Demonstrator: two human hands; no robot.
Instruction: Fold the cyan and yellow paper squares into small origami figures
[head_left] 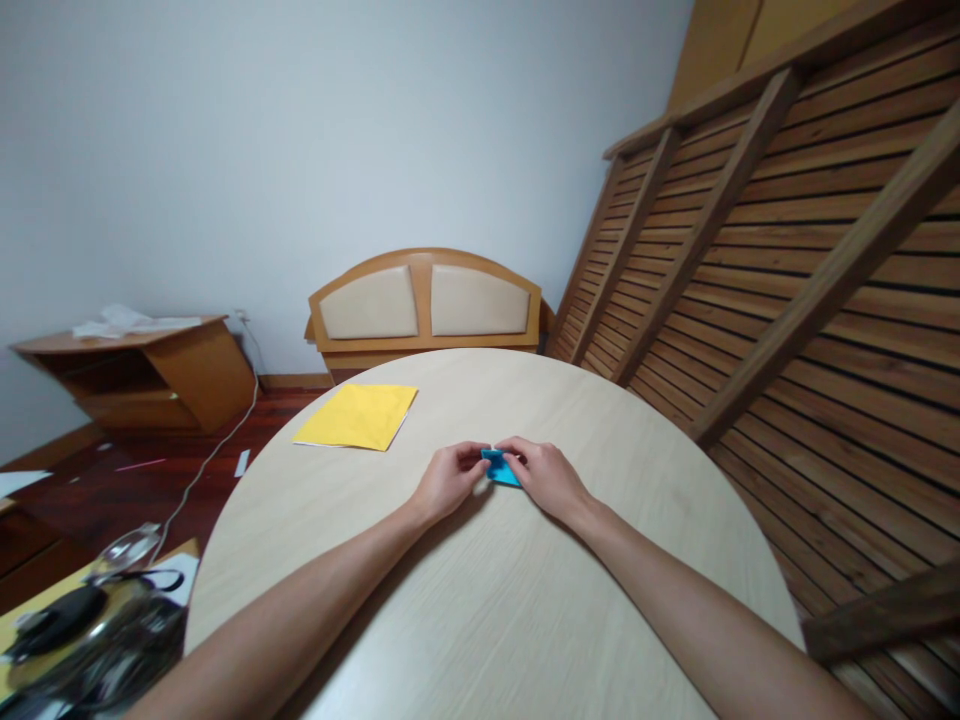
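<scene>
A small piece of folded blue paper (504, 474) is held between my two hands, just above or on the middle of the round table (480, 620). My left hand (452, 480) pinches its left edge between thumb and fingers. From the other side, my right hand (546, 476) grips the upper right part, with the thumb on the near face. Fingers cover much of the paper's top edge. A stack of yellow paper (361, 416) lies flat on the table, beyond my left hand and to its left.
Behind the table stands a headboard (424, 300) with two pale panels. A slatted wooden frame (750, 260) leans along the right. At left are a low wooden cabinet (199, 375), a white cord (212, 455) on the floor, and a cluttered surface with a black item (64, 615).
</scene>
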